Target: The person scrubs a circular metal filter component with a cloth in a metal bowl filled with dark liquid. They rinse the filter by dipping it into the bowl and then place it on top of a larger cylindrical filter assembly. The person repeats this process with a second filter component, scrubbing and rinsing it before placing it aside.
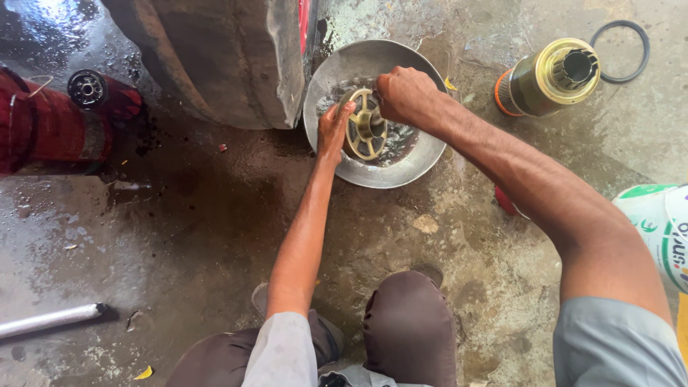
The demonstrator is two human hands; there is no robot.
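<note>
Wheel: a brass-coloured spoked wheel (pixel 365 132) stands on edge in the liquid inside the bowl (pixel 423 161), its flat face turned toward the person and its hub axis running from the person toward the bowl's far rim.
Left hand (pixel 334 131): fingers spread flat against the wheel's left rim, steadying it.
Right hand (pixel 405 94): curled shut at the wheel's upper right edge; what it pinches cannot be told.
Nearer hand: both touch the wheel, one on each side.
Bowl: on the wet floor (pixel 179 236), just right of a tyre (pixel 215 57).
Cylinder (pixel 548 77): brass-coloured, well right of the bowl, lying with its open end pointing right, toward a black ring (pixel 641 37) beside it.
Pipe (pixel 50 319): far left of the bowl, near the person.
</note>
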